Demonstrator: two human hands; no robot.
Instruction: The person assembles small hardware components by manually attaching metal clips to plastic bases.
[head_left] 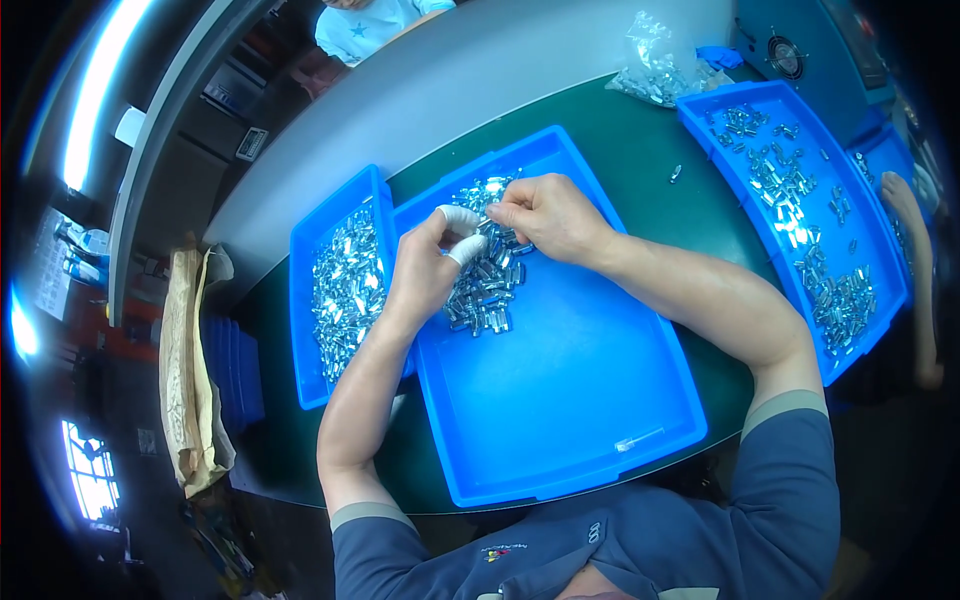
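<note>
A wide blue tray (560, 390) lies in front of me, with a pile of small shiny metal cylinders (485, 295) heaped in its left far part. Over this pile my two hands work close together, fingertips almost meeting. White covers wrap the thumb and index finger of my left hand (430, 255), which pinches what looks like a small metal part at their tips. From the right, my right hand (555, 218) reaches in with thumb and index finger pressed together; what lies between them is too small to tell. A small clear tube-like piece (639, 440) rests in the tray's near right corner.
A narrower blue tray (302, 330) full of metal parts adjoins on the left. Another blue tray (740, 195) with scattered parts stands right. Beyond lie a loose metal part (676, 173) and a clear bag of parts (655, 70). A person (375, 30) sits behind the grey partition (430, 90).
</note>
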